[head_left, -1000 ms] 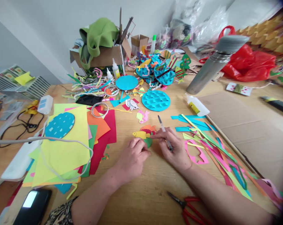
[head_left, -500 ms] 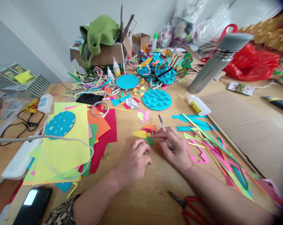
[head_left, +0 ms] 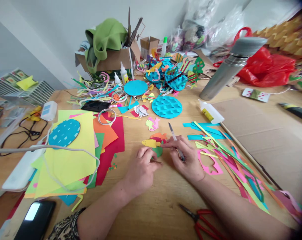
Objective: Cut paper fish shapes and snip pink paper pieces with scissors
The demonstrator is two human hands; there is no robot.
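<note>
My right hand [head_left: 188,159] grips a pen [head_left: 175,139] that points up and away, and its fingertips rest on a red paper piece beside a yellow paper fish [head_left: 150,143]. An orange paper fish [head_left: 158,136] lies just behind the yellow one. My left hand [head_left: 141,168] lies curled on the table with its fingers pinched at the edge of a green paper piece [head_left: 158,151], which shows between both hands.
A stack of coloured sheets [head_left: 71,156] with a blue oval lies left, crossed by a white cable. Paper strips [head_left: 223,156] pile right, by a cardboard sheet [head_left: 266,136]. Red scissors [head_left: 201,220] and a phone [head_left: 36,218] lie near. Glue bottle [head_left: 210,112], steel flask [head_left: 228,70], blue discs behind.
My left hand shifted slightly over the green paper piece, its fingers flexing and curling back. My right hand and the pen stayed almost still.
</note>
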